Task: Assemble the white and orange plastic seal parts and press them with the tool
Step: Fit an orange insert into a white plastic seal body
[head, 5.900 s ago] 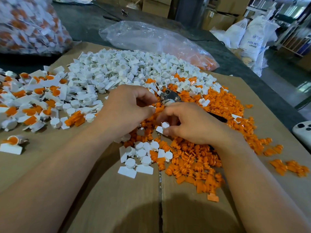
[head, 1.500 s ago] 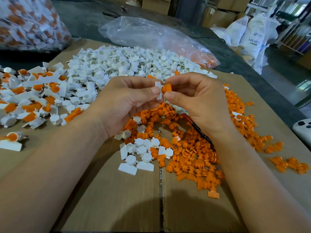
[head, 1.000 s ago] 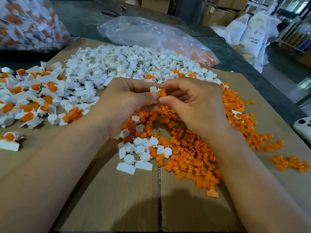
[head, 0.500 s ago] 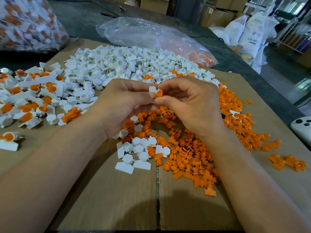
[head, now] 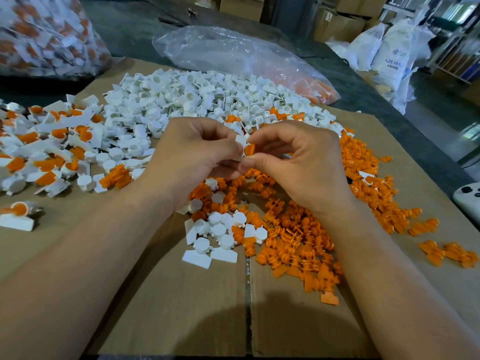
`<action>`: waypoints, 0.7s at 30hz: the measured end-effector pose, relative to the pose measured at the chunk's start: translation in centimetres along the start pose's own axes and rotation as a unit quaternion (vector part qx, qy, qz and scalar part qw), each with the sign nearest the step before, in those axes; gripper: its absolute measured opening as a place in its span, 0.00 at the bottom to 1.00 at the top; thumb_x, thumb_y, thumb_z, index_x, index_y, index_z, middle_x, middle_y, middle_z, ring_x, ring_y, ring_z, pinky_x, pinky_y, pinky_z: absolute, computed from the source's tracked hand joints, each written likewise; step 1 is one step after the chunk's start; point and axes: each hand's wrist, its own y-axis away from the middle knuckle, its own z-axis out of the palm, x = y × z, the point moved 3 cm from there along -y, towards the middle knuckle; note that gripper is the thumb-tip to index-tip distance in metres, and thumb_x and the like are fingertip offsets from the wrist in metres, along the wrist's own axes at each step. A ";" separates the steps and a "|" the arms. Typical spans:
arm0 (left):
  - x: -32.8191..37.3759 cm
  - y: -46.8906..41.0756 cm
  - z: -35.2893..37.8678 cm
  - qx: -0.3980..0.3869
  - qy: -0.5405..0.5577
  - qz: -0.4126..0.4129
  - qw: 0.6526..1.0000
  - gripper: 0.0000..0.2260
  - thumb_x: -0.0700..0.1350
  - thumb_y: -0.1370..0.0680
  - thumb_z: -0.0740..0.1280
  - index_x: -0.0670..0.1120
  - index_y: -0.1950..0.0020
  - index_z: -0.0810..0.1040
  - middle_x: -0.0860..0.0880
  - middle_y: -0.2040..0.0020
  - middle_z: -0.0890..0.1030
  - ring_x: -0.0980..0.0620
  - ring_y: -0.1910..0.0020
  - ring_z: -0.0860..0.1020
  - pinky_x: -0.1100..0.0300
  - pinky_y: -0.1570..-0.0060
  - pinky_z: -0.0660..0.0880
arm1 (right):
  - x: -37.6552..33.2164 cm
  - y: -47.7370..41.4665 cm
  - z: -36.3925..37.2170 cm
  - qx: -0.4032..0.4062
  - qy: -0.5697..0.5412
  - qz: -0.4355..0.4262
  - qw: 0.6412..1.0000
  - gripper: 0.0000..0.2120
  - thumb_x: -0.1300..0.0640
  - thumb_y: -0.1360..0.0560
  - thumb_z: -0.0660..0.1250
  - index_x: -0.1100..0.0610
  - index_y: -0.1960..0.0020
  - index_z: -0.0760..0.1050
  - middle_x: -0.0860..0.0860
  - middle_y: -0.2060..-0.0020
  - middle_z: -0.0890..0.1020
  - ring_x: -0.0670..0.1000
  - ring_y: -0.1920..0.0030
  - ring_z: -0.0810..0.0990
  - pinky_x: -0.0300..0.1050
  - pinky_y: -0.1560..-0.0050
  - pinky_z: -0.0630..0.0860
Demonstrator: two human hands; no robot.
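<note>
My left hand (head: 192,157) and my right hand (head: 301,162) meet above the cardboard, fingertips together. Between them I pinch a white seal part (head: 241,141) with an orange seal part (head: 250,149) set into it. Which hand carries which piece is hard to separate; both thumbs and forefingers close round the pair. Under my hands lies a spread of loose orange parts (head: 298,237). A large heap of white parts (head: 207,97) sits behind. A small dark bit of the pressing tool (head: 349,180) peeks out beside my right wrist.
Assembled white-and-orange seals (head: 49,149) are piled at the left on the cardboard sheet (head: 181,307). A few white parts (head: 220,229) lie near the centre seam. Clear plastic bags (head: 233,55) lie behind; a full bag (head: 44,35) stands far left. A white controller (head: 467,201) is at the right edge.
Both hands stayed together over the piles, shifting slightly lower. The orange part has gone further into the white part, and my fingers have re-gripped the pair.
</note>
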 end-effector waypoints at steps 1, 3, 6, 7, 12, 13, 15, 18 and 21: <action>0.0 0.0 0.0 0.000 0.001 0.003 1.000 0.07 0.29 0.28 0.66 0.38 0.65 0.75 0.46 0.75 0.79 0.52 0.75 0.80 0.66 0.74 0.76 | 0.0 0.0 0.0 -0.001 -0.004 0.005 1.000 0.10 0.61 0.35 0.76 0.55 0.56 0.80 0.41 0.65 0.78 0.43 0.61 0.79 0.34 0.58 0.77; -0.1 -0.1 0.1 0.003 0.011 0.010 1.000 0.08 0.29 0.28 0.66 0.38 0.66 0.75 0.48 0.76 0.78 0.53 0.75 0.80 0.67 0.74 0.75 | -0.2 0.1 0.0 0.004 -0.006 0.007 1.000 0.11 0.60 0.36 0.76 0.51 0.58 0.77 0.40 0.65 0.78 0.42 0.61 0.79 0.34 0.58 0.77; -0.1 -0.1 0.1 0.006 0.018 0.019 1.000 0.09 0.29 0.28 0.67 0.38 0.67 0.74 0.48 0.76 0.78 0.53 0.75 0.80 0.66 0.73 0.76 | -0.2 0.2 0.0 0.018 -0.017 0.009 1.000 0.11 0.60 0.36 0.76 0.50 0.59 0.76 0.41 0.65 0.79 0.43 0.61 0.80 0.35 0.59 0.77; -0.1 -0.1 0.1 0.006 0.022 0.020 1.000 0.10 0.29 0.29 0.67 0.39 0.68 0.74 0.48 0.76 0.78 0.52 0.74 0.80 0.66 0.72 0.76 | -0.2 0.2 0.0 0.021 -0.019 0.007 1.000 0.11 0.59 0.35 0.76 0.50 0.58 0.77 0.40 0.65 0.79 0.42 0.61 0.80 0.35 0.59 0.77; -0.1 -0.2 -0.1 0.003 0.041 0.013 0.999 0.11 0.29 0.30 0.67 0.39 0.70 0.74 0.46 0.75 0.78 0.51 0.73 0.80 0.65 0.71 0.77 | -0.3 0.2 -0.1 0.022 -0.027 -0.014 0.999 0.14 0.60 0.35 0.75 0.49 0.52 0.76 0.37 0.64 0.77 0.38 0.59 0.79 0.29 0.57 0.75; -0.1 -0.2 -0.1 0.003 0.042 0.013 0.999 0.11 0.29 0.30 0.68 0.39 0.71 0.74 0.47 0.75 0.78 0.51 0.73 0.80 0.65 0.71 0.77 | -0.2 0.2 -0.1 0.019 -0.029 -0.016 0.999 0.14 0.60 0.34 0.75 0.49 0.52 0.76 0.36 0.63 0.77 0.38 0.59 0.79 0.29 0.57 0.75; -0.1 -0.1 -0.1 0.003 0.041 0.014 0.999 0.12 0.28 0.31 0.68 0.40 0.72 0.75 0.47 0.75 0.78 0.51 0.74 0.80 0.65 0.71 0.77 | -0.2 0.2 -0.1 0.011 -0.037 -0.021 0.999 0.15 0.60 0.34 0.74 0.48 0.51 0.76 0.36 0.63 0.77 0.37 0.59 0.79 0.29 0.56 0.75; 0.0 -0.1 -0.1 0.000 0.033 0.018 0.999 0.10 0.28 0.32 0.69 0.39 0.71 0.75 0.48 0.76 0.77 0.52 0.74 0.80 0.65 0.71 0.77 | -0.3 0.1 -0.1 0.000 -0.051 -0.026 0.998 0.15 0.61 0.34 0.73 0.45 0.53 0.75 0.35 0.62 0.77 0.36 0.59 0.80 0.30 0.56 0.75; -0.1 -0.1 -0.1 -0.004 0.022 0.022 1.000 0.09 0.31 0.32 0.70 0.39 0.69 0.74 0.49 0.76 0.78 0.52 0.74 0.80 0.65 0.71 0.77 | -0.3 0.0 -0.1 -0.008 -0.062 -0.029 0.998 0.15 0.63 0.34 0.73 0.47 0.53 0.76 0.37 0.63 0.78 0.37 0.60 0.80 0.30 0.56 0.75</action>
